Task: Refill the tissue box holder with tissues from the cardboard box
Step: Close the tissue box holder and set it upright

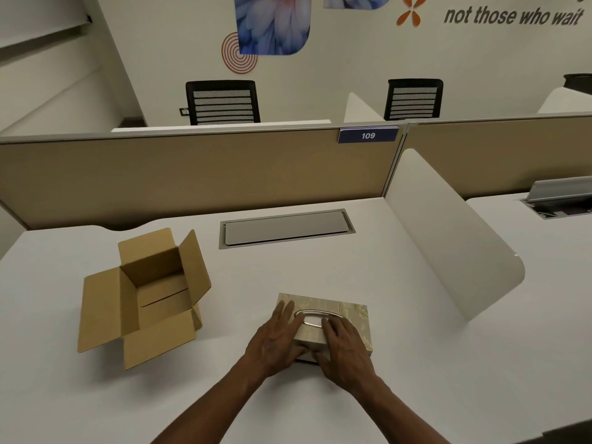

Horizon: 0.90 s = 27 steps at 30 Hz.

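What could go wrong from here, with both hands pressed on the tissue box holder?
1. Both the left hand and right hand cover the near end of the tissue box holder; pressing unevenly could leave it closed crooked or pinch a fingertip.
2. No tissue shows at the oval opening, so the first sheet may be hard to pull out.
3. The cardboard box looks empty, flaps splayed; a moving arm could knock it.

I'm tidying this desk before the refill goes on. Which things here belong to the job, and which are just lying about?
Part of the job:
- tissue box holder, with the left hand and right hand on it
- cardboard box, flaps open, no tissues visible inside

Just there:
- cable tray cover
- white divider
- 109 sign
- two office chairs
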{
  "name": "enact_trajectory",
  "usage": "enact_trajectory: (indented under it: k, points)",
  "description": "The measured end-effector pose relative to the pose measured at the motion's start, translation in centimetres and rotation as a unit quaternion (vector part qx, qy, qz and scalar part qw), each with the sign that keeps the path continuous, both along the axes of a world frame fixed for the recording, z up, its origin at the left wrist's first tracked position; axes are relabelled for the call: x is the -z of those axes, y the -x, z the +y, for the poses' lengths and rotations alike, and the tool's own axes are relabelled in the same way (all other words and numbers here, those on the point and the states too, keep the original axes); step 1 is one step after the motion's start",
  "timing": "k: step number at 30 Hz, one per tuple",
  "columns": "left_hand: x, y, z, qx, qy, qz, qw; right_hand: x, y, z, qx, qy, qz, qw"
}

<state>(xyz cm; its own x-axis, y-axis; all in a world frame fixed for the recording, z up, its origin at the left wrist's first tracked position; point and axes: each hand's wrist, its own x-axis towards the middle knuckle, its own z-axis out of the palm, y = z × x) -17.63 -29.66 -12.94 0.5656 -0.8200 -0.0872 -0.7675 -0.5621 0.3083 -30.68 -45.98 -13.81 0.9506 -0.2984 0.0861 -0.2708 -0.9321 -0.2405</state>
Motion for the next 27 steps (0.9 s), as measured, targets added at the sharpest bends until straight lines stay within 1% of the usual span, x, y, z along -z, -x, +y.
enact_trajectory:
  k: [2,4,6,8,10,16,27]
  points:
    - [1.1,0.4,0.8,-0.026,0.029,0.010,0.999,0.0,0.7,-0.2,0.022,0.001,-0.027,0.999]
    - [1.8,1.0,1.4,-0.046,0.054,0.029,0.997,0.3,1.7,-0.5,0.068,-0.007,-0.054,0.996]
    - [2.1,1.7,1.6,-0.063,0.089,0.062,0.992,0.8,2.9,-0.8,0.125,-0.046,-0.061,0.989]
    - [2.1,1.9,1.5,-0.074,0.118,0.088,0.986,1.4,3.8,-0.8,0.160,-0.099,-0.045,0.981]
    - [2.3,2.1,1.4,-0.085,0.121,0.098,0.984,1.7,4.3,-0.9,0.160,-0.135,-0.026,0.978]
    - [2.9,2.0,1.3,-0.096,0.126,0.096,0.983,1.6,4.0,-1.1,0.174,-0.165,-0.006,0.971]
    - [4.0,2.8,1.6,-0.106,0.120,0.081,0.984,1.7,4.4,-1.5,0.151,-0.161,0.017,0.975]
